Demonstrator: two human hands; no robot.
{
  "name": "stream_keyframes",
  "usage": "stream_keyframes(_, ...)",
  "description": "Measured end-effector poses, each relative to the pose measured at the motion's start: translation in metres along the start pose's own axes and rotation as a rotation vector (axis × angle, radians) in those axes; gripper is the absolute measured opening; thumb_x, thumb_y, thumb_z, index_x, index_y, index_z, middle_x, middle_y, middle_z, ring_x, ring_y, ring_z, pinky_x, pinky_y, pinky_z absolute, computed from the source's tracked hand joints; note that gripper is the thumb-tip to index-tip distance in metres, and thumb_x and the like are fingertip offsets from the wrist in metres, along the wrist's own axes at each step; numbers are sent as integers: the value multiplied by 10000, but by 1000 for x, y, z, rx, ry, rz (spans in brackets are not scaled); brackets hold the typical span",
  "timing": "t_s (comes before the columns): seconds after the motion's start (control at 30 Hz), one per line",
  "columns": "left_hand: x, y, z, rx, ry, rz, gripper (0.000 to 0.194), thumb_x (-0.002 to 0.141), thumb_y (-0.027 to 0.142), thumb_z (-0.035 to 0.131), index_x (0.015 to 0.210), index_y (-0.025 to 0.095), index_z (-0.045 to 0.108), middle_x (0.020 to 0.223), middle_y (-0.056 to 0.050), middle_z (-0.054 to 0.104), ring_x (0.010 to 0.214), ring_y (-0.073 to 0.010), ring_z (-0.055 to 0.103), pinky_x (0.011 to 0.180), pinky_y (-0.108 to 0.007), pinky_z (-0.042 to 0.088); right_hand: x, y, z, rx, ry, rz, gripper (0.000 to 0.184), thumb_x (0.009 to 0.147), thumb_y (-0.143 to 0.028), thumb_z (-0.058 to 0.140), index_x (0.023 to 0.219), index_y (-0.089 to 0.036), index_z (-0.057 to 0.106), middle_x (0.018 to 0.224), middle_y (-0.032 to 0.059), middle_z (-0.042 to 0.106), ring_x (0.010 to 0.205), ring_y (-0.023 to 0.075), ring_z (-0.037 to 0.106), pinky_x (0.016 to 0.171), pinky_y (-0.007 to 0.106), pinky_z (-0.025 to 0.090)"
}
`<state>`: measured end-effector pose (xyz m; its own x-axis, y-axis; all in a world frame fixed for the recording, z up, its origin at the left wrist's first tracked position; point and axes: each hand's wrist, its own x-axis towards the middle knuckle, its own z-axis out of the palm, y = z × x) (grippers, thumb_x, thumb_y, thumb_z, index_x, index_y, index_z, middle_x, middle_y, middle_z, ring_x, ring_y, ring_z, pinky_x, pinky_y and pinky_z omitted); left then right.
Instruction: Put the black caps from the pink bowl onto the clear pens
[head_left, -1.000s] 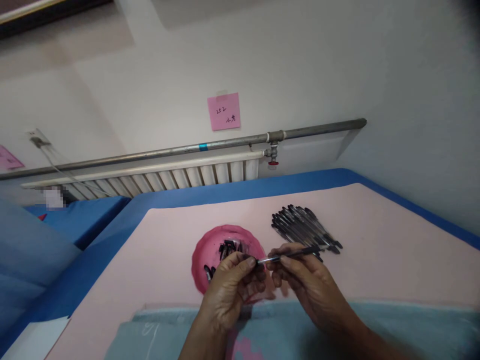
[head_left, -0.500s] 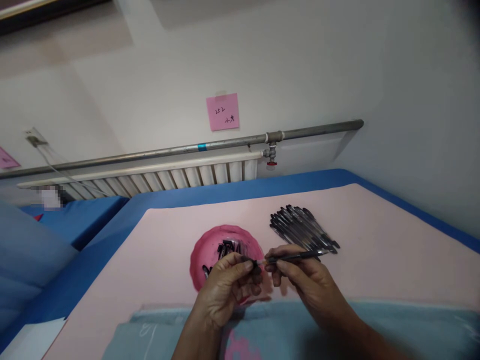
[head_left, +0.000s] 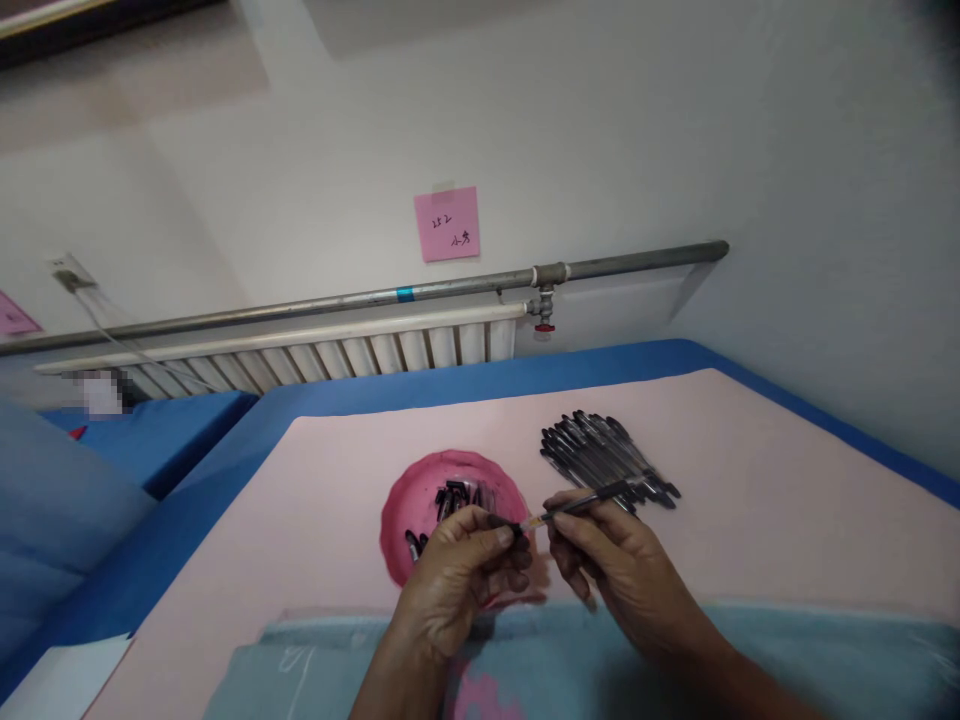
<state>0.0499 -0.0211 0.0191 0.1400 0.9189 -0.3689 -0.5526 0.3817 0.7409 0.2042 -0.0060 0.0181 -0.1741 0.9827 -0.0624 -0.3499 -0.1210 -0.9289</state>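
Note:
Pinched in my right hand is a slim pen with a dark grip, slanting up to the right. Its lower left end, pale with an orange tint, meets or nearly meets the fingertips of my left hand. Those fingers are closed on a small black piece, perhaps a pen part; most of it is hidden. Behind my left hand stands a pink scalloped dish holding several black pen caps. Past my right hand a row of black and clear pens lies side by side.
A pale pink sheet covers the blue-edged table. Blue-grey cloth lies along the near edge. Against the wall run a white radiator and a metal pipe. White paper lies at the lower left.
My right hand has shifted slightly right, and its lower fingers have loosened. The pen tilts more steeply, with its right end higher. My left hand has moved a touch right, still pinching.

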Motion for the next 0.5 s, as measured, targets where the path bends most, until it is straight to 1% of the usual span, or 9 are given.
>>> stream_keyframes(0.07,0,-1,0,11,1,-2,232,603,179,743,706,131,542,651,-48,667,577,-137,623,526,-233,484,0,0,0,-17,23,20,262,695,-380,682,800,-161,584,457,-46,521,380,76,430,329,182,291)
stream_keyframes(0.17,0,-1,1,9,-2,-5,229,611,186,738,712,133,539,658,-48,666,582,-139,624,534,-240,486,0,0,0,19,26,28,330,658,-377,713,880,-170,582,469,-53,527,391,79,444,336,180,302)
stream_keyframes(0.23,0,-1,1,6,-4,2,227,614,186,737,708,135,537,648,-41,660,581,-137,623,532,-237,482,0,0,0,21,16,36,350,652,-389,715,892,-166,590,474,-47,534,399,85,454,337,182,307)
stream_keyframes(0.33,-1,0,3,19,1,7,238,598,183,748,697,135,537,642,-35,654,577,-135,620,520,-227,472,1,0,1,-39,39,56,297,674,-426,689,758,-162,581,471,-39,533,368,69,421,322,177,285)
stream_keyframes(0.37,-1,0,3,20,0,5,240,595,183,750,696,135,537,645,-35,654,576,-135,619,519,-227,470,1,0,1,-49,50,63,296,678,-431,684,743,-165,572,474,-40,533,360,64,411,319,174,279)
stream_keyframes(0.4,-2,0,3,18,-2,3,240,595,185,750,695,135,537,645,-35,654,575,-135,618,520,-228,470,1,0,1,-50,53,66,298,679,-430,685,761,-167,571,477,-42,534,359,62,410,319,171,279)
stream_keyframes(0.5,-1,-1,3,6,-2,-4,235,601,195,748,697,137,541,634,-31,650,571,-135,618,529,-236,476,0,-1,1,-21,12,64,360,663,-415,700,900,-173,578,475,-45,537,380,80,439,327,175,296)
